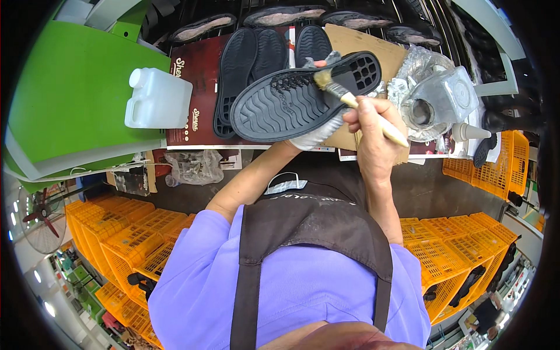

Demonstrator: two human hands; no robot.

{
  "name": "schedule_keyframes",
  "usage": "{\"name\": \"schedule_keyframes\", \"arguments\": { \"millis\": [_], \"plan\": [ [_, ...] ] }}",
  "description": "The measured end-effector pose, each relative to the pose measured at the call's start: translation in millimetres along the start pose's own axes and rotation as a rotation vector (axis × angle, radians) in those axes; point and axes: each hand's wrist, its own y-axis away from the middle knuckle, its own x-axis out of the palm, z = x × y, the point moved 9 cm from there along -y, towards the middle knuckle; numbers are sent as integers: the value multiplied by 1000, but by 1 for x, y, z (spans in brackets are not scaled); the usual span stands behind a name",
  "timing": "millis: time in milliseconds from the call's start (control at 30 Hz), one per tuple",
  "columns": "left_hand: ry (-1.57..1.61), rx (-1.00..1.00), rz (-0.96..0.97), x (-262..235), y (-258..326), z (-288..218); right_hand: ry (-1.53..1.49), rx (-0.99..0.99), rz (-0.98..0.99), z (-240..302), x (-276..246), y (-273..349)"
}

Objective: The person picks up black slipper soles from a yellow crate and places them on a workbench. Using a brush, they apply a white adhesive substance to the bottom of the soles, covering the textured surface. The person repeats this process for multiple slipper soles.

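A black shoe sole with wavy grooves is tilted above the table, and my left hand, in a whitish glove, grips it from beneath. Most of that hand is hidden behind the sole; bits of its fingers show at the far edge. My bare right hand is closed round the pale handle of a paintbrush. The brush's yellowish bristles touch the sole near its open-celled end. A wet, glossy dark patch shows on the tread left of the bristles. Several more black soles lie on the table behind.
A white plastic jug stands at the left beside a green panel. To the right are a clear plastic container and a white-tipped bottle. Dark shoes line the far rack. Orange crates are stacked on both sides.
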Motion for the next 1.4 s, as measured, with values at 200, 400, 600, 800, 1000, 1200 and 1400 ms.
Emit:
{"name": "schedule_keyframes", "arguments": {
  "millis": [200,400,600,800,1000,1200,1400],
  "plan": [
    [727,-236,-22,3,8,6,-54,52,122,0,30,7],
    [1196,-462,14,15,33,55,-186,144,240,-3,56,13],
    [846,-452,70,14,30,42,-152,125,317,6,62,11],
    [785,-366,315,26,33,41,-137,45,371,21,64,4],
    [442,-447,314,24,38,21,-127,88,358,25,55,-3],
    [-65,-159,652,34,39,-3,14,-17,375,28,40,-23],
    [-190,-302,979,39,50,-2,61,27,343,22,17,-47]
  ]
}}
